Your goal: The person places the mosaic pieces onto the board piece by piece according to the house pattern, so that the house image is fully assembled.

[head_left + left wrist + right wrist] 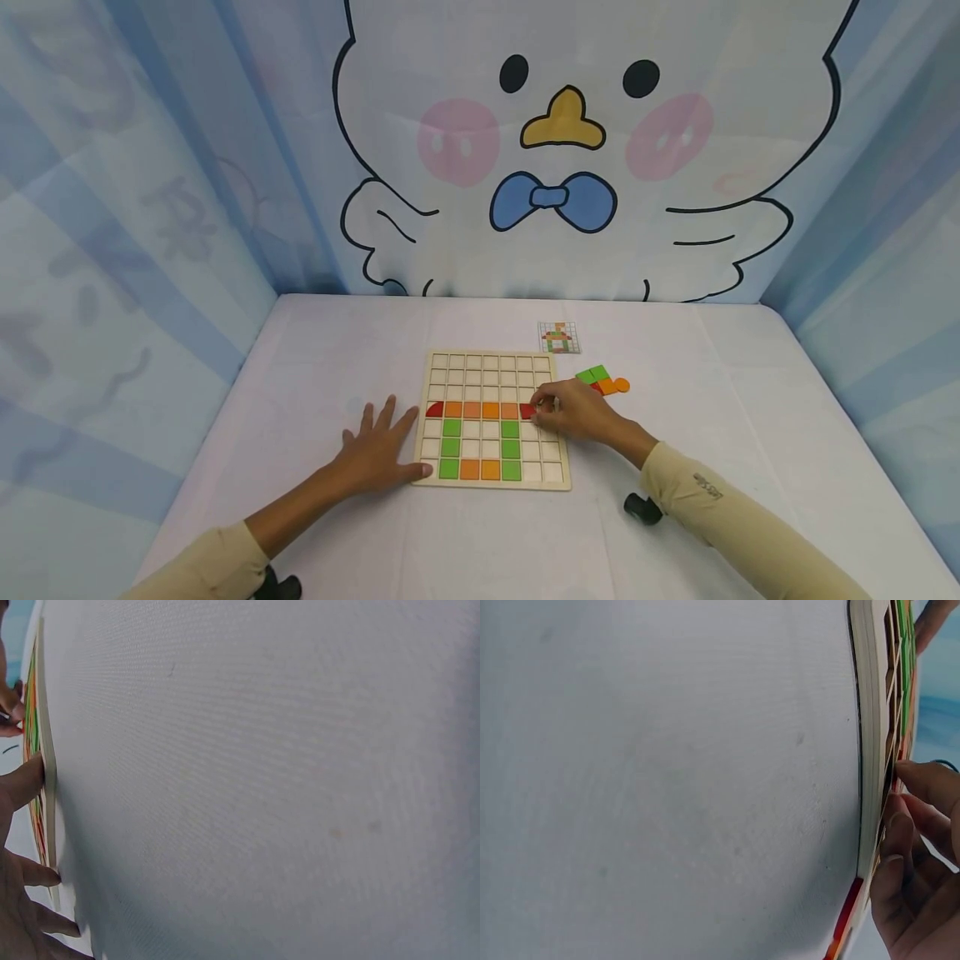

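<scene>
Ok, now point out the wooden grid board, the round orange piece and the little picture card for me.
Wooden grid board (490, 429): head view, on a bare square between the two green columns.
Round orange piece (622, 385): head view, middle of its face.
Picture card (558, 338): head view, on its printed pattern.

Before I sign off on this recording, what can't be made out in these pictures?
- Head view: the red tile's full outline, partly covered by the right hand's fingers.
- Head view: fine details of the picture card and the sleeve lettering, too small.
- Left wrist view: the rest of the left hand, cut off by the left edge.
- Right wrist view: the loose tiles, cut off by the bottom edge.
</scene>
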`<action>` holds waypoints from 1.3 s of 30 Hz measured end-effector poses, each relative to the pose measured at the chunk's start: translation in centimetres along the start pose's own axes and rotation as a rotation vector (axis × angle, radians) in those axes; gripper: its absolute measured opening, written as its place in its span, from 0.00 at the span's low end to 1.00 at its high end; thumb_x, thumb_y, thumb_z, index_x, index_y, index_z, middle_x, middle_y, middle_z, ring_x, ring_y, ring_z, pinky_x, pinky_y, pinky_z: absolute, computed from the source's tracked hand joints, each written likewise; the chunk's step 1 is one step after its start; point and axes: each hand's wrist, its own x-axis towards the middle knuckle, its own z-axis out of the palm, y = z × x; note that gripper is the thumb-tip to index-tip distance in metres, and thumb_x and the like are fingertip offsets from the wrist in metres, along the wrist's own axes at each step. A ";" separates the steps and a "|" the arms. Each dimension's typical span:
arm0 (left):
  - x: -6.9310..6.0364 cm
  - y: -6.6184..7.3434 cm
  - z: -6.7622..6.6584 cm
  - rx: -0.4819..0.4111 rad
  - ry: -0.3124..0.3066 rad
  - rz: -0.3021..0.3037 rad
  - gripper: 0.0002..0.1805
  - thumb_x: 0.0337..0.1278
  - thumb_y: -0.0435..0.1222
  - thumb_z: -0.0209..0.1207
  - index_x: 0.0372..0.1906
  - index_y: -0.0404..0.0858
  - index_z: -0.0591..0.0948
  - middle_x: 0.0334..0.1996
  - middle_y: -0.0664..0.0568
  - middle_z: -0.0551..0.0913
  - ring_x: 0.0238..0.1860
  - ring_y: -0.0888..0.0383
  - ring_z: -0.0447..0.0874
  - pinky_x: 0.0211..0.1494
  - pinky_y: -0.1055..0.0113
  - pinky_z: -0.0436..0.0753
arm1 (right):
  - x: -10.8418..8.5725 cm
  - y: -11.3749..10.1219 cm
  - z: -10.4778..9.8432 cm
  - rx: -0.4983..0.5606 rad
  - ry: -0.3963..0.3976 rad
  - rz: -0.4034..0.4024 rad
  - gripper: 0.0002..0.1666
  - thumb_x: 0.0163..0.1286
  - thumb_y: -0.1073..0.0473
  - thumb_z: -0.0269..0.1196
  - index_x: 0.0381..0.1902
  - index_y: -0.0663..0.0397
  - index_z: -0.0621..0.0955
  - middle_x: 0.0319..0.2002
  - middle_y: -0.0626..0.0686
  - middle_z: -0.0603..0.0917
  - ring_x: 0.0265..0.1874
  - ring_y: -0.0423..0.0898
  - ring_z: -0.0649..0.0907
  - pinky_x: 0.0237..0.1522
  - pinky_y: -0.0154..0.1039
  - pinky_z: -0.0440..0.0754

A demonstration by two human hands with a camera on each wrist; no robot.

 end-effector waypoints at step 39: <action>-0.1 0.1 -0.1 0.008 0.001 0.000 0.53 0.43 0.60 0.68 0.75 0.45 0.61 0.77 0.35 0.50 0.74 0.24 0.43 0.58 0.19 0.55 | -0.1 0.6 -1.0 0.070 -0.034 -0.029 0.15 0.63 0.54 0.69 0.47 0.49 0.85 0.29 0.41 0.81 0.28 0.38 0.76 0.31 0.31 0.74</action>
